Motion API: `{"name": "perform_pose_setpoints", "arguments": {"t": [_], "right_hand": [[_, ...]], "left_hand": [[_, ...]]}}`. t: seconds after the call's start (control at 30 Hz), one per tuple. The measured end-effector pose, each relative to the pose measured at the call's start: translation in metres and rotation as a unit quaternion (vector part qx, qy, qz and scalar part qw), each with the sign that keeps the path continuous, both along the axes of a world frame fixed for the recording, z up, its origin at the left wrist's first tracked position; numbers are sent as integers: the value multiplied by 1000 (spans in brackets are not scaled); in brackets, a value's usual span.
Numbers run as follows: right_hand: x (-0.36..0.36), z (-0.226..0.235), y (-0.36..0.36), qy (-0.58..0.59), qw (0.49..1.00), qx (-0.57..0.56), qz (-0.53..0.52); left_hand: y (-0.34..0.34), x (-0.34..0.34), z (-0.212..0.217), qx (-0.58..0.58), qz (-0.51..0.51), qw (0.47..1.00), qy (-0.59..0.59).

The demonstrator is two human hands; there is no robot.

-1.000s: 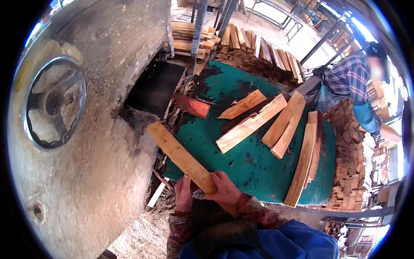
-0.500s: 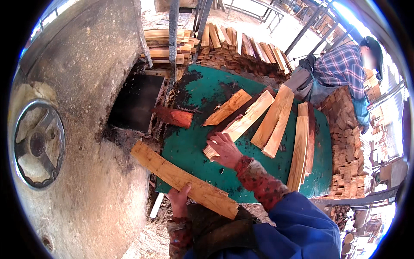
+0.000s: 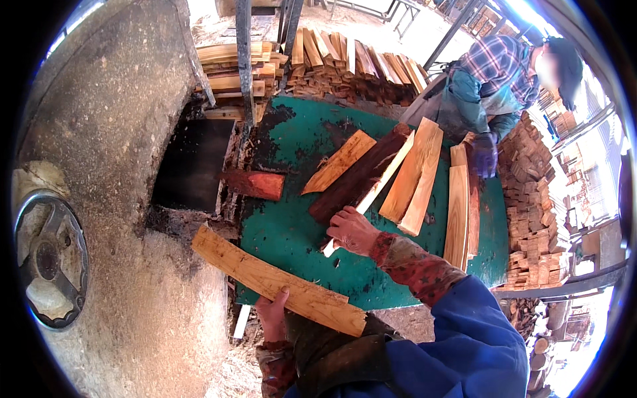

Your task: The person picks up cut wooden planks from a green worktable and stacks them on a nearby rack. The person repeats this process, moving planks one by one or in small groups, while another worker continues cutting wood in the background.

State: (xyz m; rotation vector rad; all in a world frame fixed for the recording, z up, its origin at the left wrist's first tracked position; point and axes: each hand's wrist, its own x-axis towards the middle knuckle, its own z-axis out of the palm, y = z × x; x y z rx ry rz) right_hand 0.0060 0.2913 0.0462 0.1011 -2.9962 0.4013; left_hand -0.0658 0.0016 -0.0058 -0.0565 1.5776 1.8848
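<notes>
My left hand [image 3: 273, 313] grips a long, flat wooden board [image 3: 252, 266] near its lower side, thumb on top, the board slanting across the near left of the table. My right hand [image 3: 355, 231] is closed around the near end of a pale board [image 3: 387, 178], which is tilted up on its edge. Against it lies a dark reddish-brown slab [image 3: 361, 174]; I cannot tell whether the two are joined. A short pointed board [image 3: 340, 162] rests to their left, and a wide two-toned piece [image 3: 415, 176] to their right.
The green table [image 3: 292, 232] carries a red-ended block [image 3: 264, 185] by a dark opening [image 3: 192, 166]. A handwheel [image 3: 50, 259] stands left. Across the table, a co-worker's gloved hand [image 3: 486, 154] is at the far end of long boards [image 3: 458, 215]. Stacked wood [image 3: 531, 199] lines the right.
My right hand has tipped the pale board onto its edge, showing more of the dark slab. The co-worker has leaned in, bringing gloved hands to the boards at right. My left hand still holds its board.
</notes>
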Motion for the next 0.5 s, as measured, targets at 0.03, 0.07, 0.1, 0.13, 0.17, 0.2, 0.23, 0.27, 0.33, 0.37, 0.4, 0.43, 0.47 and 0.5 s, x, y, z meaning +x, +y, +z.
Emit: {"name": "perform_pose_setpoints", "arguments": {"t": [0.03,0.07,0.1,0.13,0.17,0.2,0.23,0.27,0.33,0.37,0.4,0.43,0.47,0.5], "right_hand": [[-2,2,-1,-9,1000,-8,11],[-6,4,-3,-5,999,-21,34],[-17,16,-13,-1,998,-37,57],[-29,28,-26,2,996,-51,80],[-43,34,-41,-20,995,-32,93],[-58,39,-57,-16,993,-37,108],[-73,39,-71,-25,992,-44,119],[-88,36,-84,-17,990,-48,130],[-122,33,-112,-75,984,-96,130],[-137,32,-124,-102,981,-107,124],[-151,30,-136,-129,977,-119,121],[-165,29,-147,-132,976,-128,120],[-178,26,-156,-136,974,-137,118],[-191,22,-161,-141,973,-144,111]], "left_hand": [[-1,0,0,-3,-3,1000,-12],[-3,1,-1,-6,-5,1000,-25],[-2,2,1,-4,-1,1000,-10],[1,4,5,-1,2,1000,6],[2,5,7,1,5,1000,24],[-1,6,5,2,5,1000,19],[-2,8,-2,4,6,1000,15],[-4,10,-7,5,8,1000,11],[-6,10,-6,-3,-4,1000,1],[-4,9,2,-12,-12,1000,9],[-3,9,7,-22,-18,999,17],[-3,11,2,13,13,999,27],[-6,13,-4,-8,13,999,29],[-7,13,-11,-26,7,999,28]]}}
